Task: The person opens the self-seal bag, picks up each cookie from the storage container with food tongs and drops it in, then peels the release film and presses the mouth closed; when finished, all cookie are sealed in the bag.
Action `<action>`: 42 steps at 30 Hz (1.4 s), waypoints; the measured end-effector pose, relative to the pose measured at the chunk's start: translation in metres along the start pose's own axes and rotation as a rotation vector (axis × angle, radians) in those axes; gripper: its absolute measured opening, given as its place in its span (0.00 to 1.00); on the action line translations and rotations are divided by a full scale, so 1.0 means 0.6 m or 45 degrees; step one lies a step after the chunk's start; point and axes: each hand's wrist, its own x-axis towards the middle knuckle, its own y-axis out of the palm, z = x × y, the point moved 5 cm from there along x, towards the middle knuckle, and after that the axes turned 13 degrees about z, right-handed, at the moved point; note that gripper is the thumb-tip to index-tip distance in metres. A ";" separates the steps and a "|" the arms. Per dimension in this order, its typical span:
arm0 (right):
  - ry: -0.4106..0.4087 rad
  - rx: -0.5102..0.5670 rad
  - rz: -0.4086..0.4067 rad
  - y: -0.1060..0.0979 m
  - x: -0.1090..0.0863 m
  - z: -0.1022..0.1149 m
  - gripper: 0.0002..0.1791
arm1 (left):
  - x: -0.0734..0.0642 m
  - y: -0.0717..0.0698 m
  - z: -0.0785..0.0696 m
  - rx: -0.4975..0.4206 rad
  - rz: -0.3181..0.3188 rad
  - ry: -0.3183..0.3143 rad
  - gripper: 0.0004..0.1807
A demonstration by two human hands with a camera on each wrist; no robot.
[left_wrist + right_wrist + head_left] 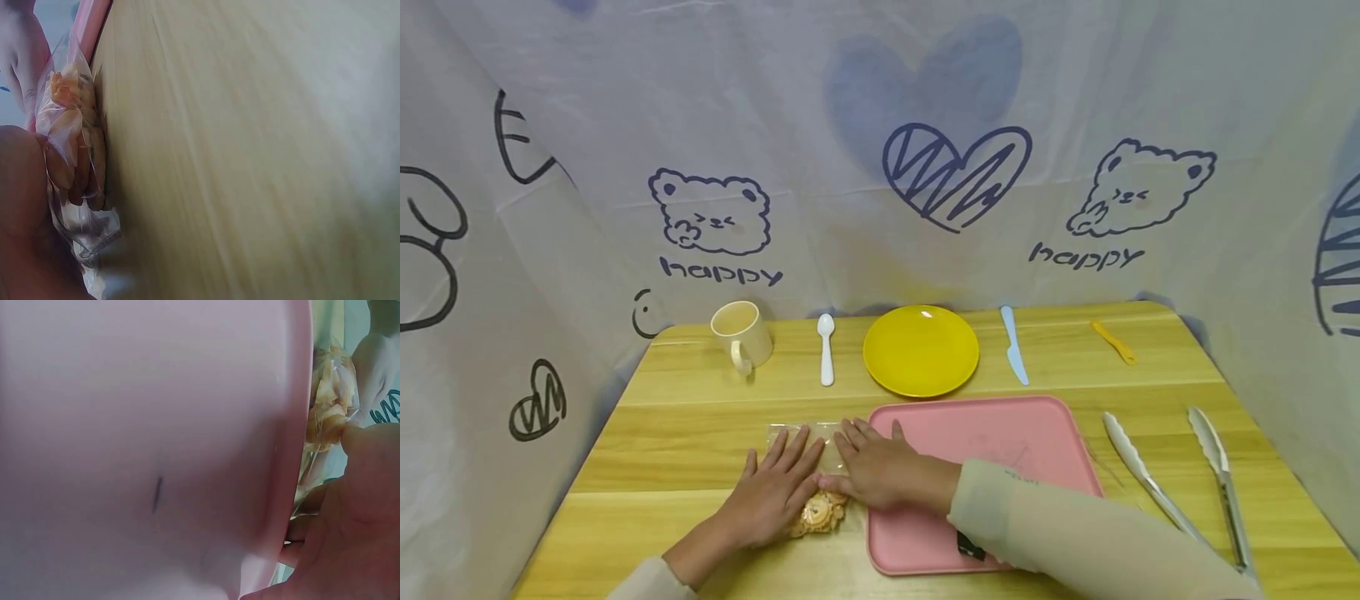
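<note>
A clear plastic bag of cookies (820, 512) lies on the wooden table, just left of the pink tray (1000, 425). My left hand (777, 492) rests flat on the bag's left side with fingers spread and straight. My right hand (880, 467) reaches across the tray's left rim, its straight fingers touching the bag's clear upper part. Both thumbs nearly meet above the cookies. In the left wrist view the cookies (75, 150) are stacked inside the see-through film beside the palm. The right wrist view shows the bag (328, 403) beyond the tray's rim, near the right thumb.
Along the back stand a cream mug (747, 337), a white spoon (827, 350), a yellow plate (921, 350), a light blue knife (1014, 346) and a small orange utensil (1112, 342). Metal tongs (1228, 492) lie open at the right. A printed cloth (850, 267) hangs behind the table.
</note>
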 end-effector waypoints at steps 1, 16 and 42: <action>0.002 0.000 0.006 0.000 0.001 -0.001 0.50 | 0.001 0.000 -0.001 -0.002 0.015 -0.011 0.31; 0.017 -0.013 0.040 0.001 0.007 -0.006 0.51 | 0.007 0.014 0.006 0.025 0.009 -0.038 0.31; 0.216 0.115 -0.598 -0.023 -0.227 -0.229 0.45 | 0.010 -0.030 -0.011 0.134 -0.152 -0.061 0.35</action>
